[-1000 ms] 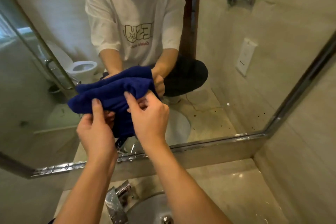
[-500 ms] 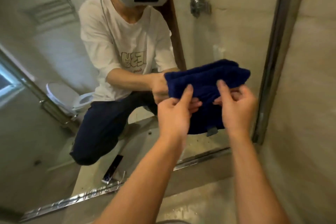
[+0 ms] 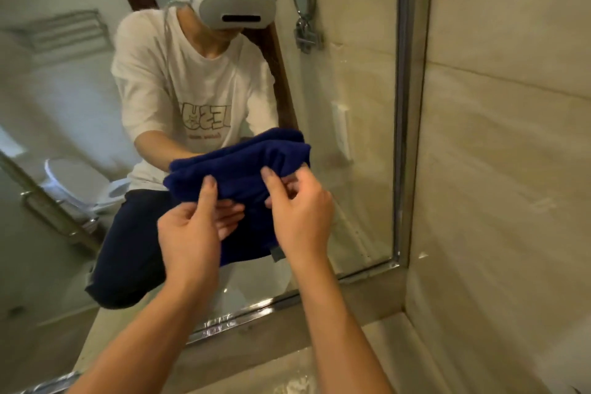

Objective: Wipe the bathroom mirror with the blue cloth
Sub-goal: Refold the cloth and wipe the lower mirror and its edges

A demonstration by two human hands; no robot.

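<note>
I see a beige stone-tiled wall (image 3: 511, 137) filling the right side, with grout lines crossing it. Left of that wall runs a chrome frame strip (image 3: 403, 105), upright, then turning along a lower edge. Below the wall lies a wet, glossy stone counter (image 3: 319, 371). Far left of the wall, a reflected white toilet (image 3: 73, 182) sits beside a metal rail (image 3: 48, 214), under soft, dim light.

folded blue cloth (image 3: 243, 166) (dark, plush) held before the mirror (image 3: 358, 137).
</note>
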